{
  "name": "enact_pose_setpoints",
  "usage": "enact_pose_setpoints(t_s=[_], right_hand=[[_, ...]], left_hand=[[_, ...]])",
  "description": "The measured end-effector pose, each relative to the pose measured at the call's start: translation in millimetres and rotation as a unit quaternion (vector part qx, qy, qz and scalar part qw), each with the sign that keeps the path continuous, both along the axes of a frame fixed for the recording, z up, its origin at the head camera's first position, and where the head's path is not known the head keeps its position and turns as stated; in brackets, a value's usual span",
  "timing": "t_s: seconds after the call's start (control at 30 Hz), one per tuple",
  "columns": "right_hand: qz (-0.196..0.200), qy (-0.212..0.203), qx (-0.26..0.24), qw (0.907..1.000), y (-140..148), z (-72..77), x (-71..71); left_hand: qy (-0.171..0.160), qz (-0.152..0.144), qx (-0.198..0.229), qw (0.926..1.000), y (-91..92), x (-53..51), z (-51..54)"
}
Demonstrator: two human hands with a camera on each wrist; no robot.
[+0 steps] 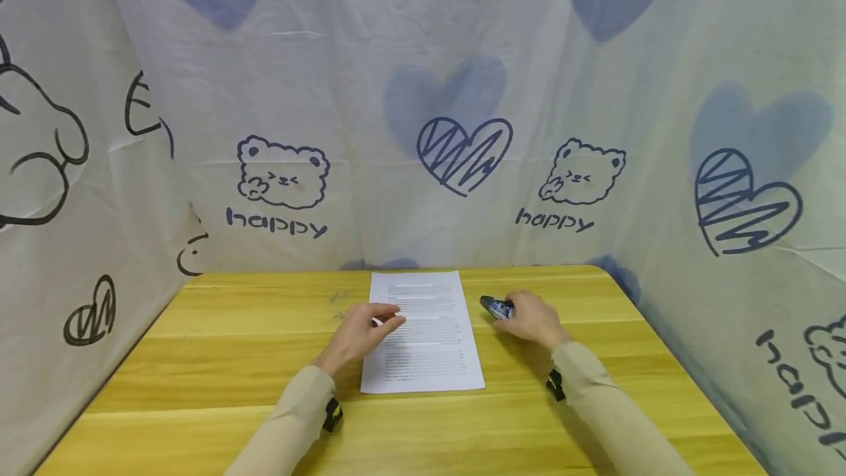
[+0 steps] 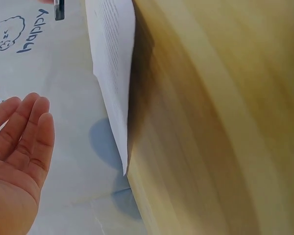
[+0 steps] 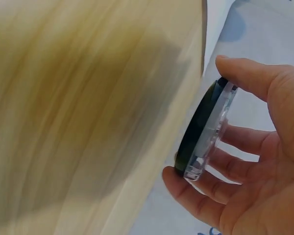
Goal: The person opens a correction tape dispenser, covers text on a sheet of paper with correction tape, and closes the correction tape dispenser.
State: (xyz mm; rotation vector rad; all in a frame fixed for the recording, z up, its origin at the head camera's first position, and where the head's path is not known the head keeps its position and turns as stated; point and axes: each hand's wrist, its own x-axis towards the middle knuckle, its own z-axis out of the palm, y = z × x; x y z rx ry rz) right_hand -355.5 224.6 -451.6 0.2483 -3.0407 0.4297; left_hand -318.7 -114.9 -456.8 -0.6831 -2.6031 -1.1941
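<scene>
A printed white sheet of paper (image 1: 429,366) lies on the wooden table. Over its left side hovers my left hand (image 1: 360,333), fingers loosely bent and holding nothing; the left wrist view shows that hand (image 2: 19,152) apart from the sheet (image 2: 110,68). To the right of the paper, my right hand (image 1: 532,318) holds a small black-and-clear plastic device (image 1: 497,308). Seen from the right wrist, the device (image 3: 204,129) is slim and oval, dark on one face and transparent on the other, between thumb and fingers of the right hand (image 3: 264,166). Its exact kind is unclear.
The yellow wood-grained table (image 1: 218,358) extends on both sides of the sheet. White cloth (image 1: 370,189) printed with hearts and bears hangs behind the table and along both sides. Dark straps with black pieces sit at both wrists.
</scene>
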Motion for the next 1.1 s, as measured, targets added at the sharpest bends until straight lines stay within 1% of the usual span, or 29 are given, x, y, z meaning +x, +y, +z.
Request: enact_pose_setpoints(t_s=[0.07, 0.2, 0.4, 0.5, 0.6, 0.87, 1.03, 1.1], right_hand=[[-0.002, -0.007, 0.006, 1.0, 4, 0.2, -0.9], [-0.005, -0.017, 0.017, 0.9997, 11, -0.7, -1.3], [-0.02, -0.038, 0.027, 0.9987, 20, -7.2, -0.9], [-0.029, -0.044, 0.032, 0.9981, 22, -8.2, 0.0], [-0.033, -0.049, 0.033, 0.9977, 24, -7.7, 1.7], [-0.04, -0.06, 0.038, 0.9967, 24, -7.2, 5.6], [-0.037, -0.071, 0.047, 0.9957, 21, -8.1, 7.8], [-0.034, -0.075, 0.052, 0.9952, 20, -7.9, 8.6]], left_hand=[[-0.001, 0.002, 0.0, 1.0, -1.5, -0.7, 0.3], [-0.002, 0.017, -0.004, 0.9998, -3.0, -0.5, 1.4], [0.011, 0.015, -0.004, 0.9998, -1.5, -0.3, 1.3], [0.014, 0.016, -0.003, 0.9998, -0.4, 0.1, 1.8], [0.018, 0.02, -0.004, 0.9996, 0.2, 0.4, 1.8], [0.01, 0.036, 0.001, 0.9993, -1.9, -0.8, 0.2], [0.003, 0.043, 0.001, 0.9991, -5.0, -0.1, -0.4], [0.007, 0.044, 0.001, 0.999, -6.2, 0.5, -0.5]])
